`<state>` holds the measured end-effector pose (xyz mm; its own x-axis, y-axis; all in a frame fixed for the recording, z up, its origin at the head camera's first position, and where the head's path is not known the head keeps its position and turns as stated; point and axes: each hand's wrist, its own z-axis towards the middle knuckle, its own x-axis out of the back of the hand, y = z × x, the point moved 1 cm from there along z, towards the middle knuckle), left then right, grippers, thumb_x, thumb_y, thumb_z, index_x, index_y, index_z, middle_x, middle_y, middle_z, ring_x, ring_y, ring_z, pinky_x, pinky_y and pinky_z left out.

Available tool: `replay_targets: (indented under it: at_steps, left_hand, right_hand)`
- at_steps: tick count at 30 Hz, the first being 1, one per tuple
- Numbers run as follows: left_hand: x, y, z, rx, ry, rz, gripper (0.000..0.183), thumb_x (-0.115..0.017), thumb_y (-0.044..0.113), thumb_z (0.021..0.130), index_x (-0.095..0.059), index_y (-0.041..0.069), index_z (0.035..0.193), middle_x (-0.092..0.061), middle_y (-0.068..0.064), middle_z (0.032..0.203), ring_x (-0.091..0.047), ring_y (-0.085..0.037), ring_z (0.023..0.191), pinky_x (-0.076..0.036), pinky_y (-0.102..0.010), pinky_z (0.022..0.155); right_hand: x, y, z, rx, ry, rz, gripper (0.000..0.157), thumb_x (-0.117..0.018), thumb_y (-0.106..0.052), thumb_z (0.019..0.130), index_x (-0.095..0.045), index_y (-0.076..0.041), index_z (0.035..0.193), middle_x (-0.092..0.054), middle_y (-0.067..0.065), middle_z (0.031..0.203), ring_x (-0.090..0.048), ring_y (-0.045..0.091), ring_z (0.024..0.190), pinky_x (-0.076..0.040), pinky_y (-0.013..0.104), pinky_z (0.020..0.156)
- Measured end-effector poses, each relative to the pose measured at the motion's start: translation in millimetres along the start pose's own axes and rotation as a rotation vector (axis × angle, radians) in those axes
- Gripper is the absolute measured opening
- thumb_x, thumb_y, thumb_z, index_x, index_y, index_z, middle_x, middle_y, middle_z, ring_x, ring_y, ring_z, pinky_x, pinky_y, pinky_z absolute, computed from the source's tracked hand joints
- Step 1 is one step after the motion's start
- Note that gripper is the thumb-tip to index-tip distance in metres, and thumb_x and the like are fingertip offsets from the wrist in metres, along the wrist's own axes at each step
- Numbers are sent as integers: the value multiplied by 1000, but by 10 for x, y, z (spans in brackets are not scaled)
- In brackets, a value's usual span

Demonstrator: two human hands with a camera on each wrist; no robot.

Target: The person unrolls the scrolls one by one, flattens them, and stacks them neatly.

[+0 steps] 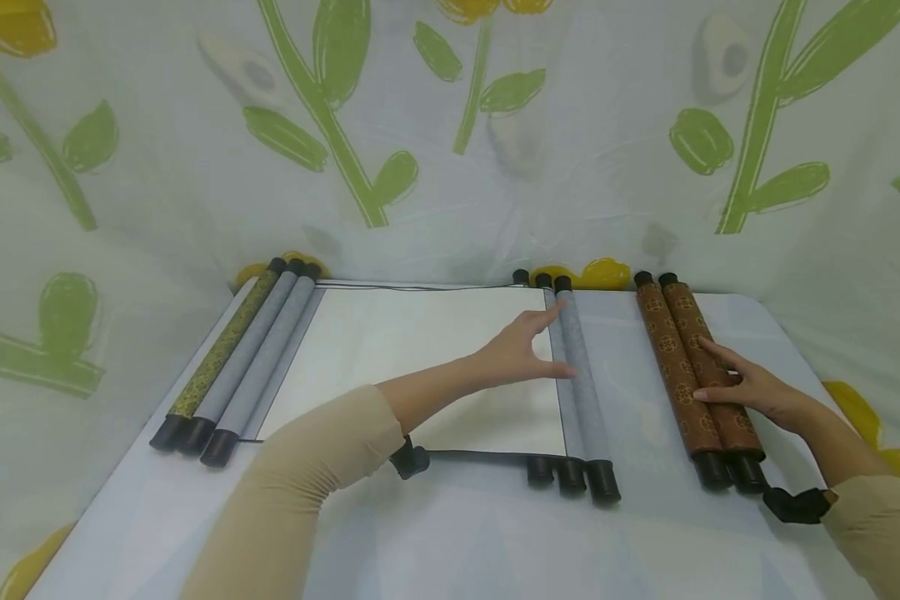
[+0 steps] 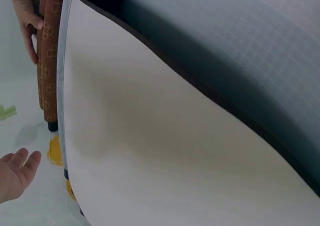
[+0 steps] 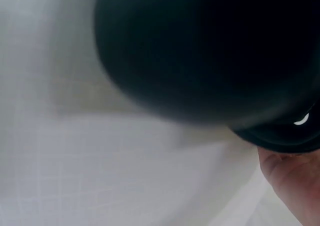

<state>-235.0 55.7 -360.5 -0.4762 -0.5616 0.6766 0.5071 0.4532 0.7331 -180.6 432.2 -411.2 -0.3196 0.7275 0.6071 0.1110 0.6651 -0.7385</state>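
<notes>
My left hand (image 1: 521, 350) is spread over the right side of a white unrolled scroll sheet (image 1: 420, 367), thumb and fingers apart. Its fingertips overlap a grey scroll roll (image 1: 587, 392) with black end knobs. In the left wrist view the left hand (image 2: 19, 176) shows empty, palm visible. On the right, my right hand (image 1: 761, 390) rests with extended thumb and fingers across two brown patterned scrolls (image 1: 675, 367) lying side by side. Black roller ends (image 3: 200, 51) fill much of the right wrist view, with part of the right hand (image 3: 295, 186) below.
At the sheet's left side lie a yellow-green patterned roll (image 1: 228, 342) and grey rolls (image 1: 266, 354). Several black knobs (image 1: 540, 471) stick out past the sheet's front right corner. A white curtain with a plant print (image 1: 435, 192) hangs behind the pale table (image 1: 450, 533).
</notes>
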Motion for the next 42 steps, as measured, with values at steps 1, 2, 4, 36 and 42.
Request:
replay_targets:
  at_steps: [1, 2, 4, 36, 42]
  left_hand:
    - [-35, 13, 21, -5, -1, -3, 98, -74, 44, 79, -12, 26, 153, -27, -5, 154, -29, -16, 139, -32, -35, 109]
    - [-71, 25, 40, -10, 0, -8, 97, -73, 44, 79, -13, 26, 153, -27, -6, 154, -29, -16, 138, -32, -34, 109]
    - [-140, 52, 73, -10, 0, -24, 95, -73, 43, 80, -13, 27, 152, -26, -6, 154, -28, -15, 139, -32, -34, 109]
    - [-1118, 307, 556, 94, 59, -118, 97, -71, 50, 79, -9, 35, 151, -29, -8, 150, -33, -16, 135, -39, -30, 102]
    - [-1244, 386, 623, 152, 50, -134, 95, -70, 53, 78, -11, 36, 151, -28, -9, 150, -38, -20, 133, -43, -33, 98]
  right_hand:
    - [1, 1, -2, 3, -1, 1, 92, -61, -28, 91, 8, -14, 151, 14, 33, 150, 7, 62, 131, -10, 79, 89]
    - [2, 3, -5, 6, -2, 3, 92, -60, -28, 91, 8, -14, 151, 14, 33, 151, 8, 62, 131, -10, 79, 90]
    - [7, 3, -14, 14, -2, 6, 92, -60, -27, 91, 8, -15, 151, 14, 33, 151, 8, 62, 131, -10, 79, 90]
    - [-22, 30, 1, 19, -6, 54, 95, -63, -23, 90, 9, -16, 151, 14, 34, 150, 0, 67, 127, -19, 79, 88]
    - [-24, 41, 9, 12, -5, 61, 96, -64, -22, 90, 10, -16, 151, 16, 32, 151, 0, 67, 127, -19, 79, 87]
